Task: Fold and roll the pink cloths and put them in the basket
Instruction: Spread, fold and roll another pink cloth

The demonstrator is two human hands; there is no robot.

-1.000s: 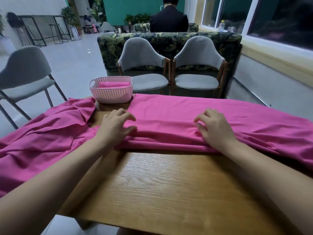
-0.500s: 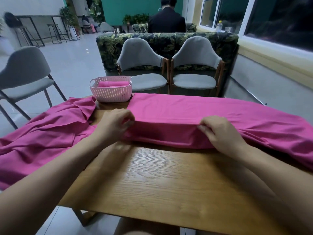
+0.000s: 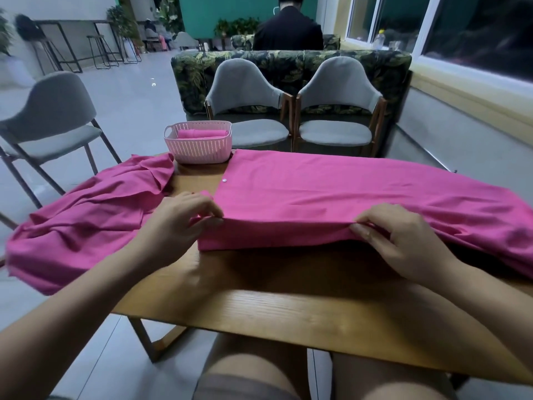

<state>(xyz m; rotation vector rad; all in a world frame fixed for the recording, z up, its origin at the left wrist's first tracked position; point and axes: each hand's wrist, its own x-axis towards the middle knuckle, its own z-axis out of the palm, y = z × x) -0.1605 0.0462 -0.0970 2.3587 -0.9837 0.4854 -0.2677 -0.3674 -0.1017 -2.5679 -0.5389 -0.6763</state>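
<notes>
The fingers (image 3: 212,212) of the left hand (image 3: 178,223) pinch the near fold of the pink cloth (image 3: 331,194) at its left corner. The fingers (image 3: 364,223) of the right hand (image 3: 403,241) pinch the same fold further right, holding it raised a little over the wooden tabletop (image 3: 288,298). The likeliest fault is a skewed fold: the cloth's right end spills over the tabletop's edge, and its weight may drag the layers apart. The thin fabric could also slip from two such small pinches. Pulling it could nudge the basket (image 3: 199,150), which sits against its far left corner. The cloth looks soft, matte and limp, wrinkling gently, with a small pale stud (image 3: 224,180) by its left edge. A second cloth (image 3: 86,220) lies crumpled at the left and hangs off the side. The basket is pale pink perforated plastic with rounded corners, and it holds one rolled cloth (image 3: 202,133).
</notes>
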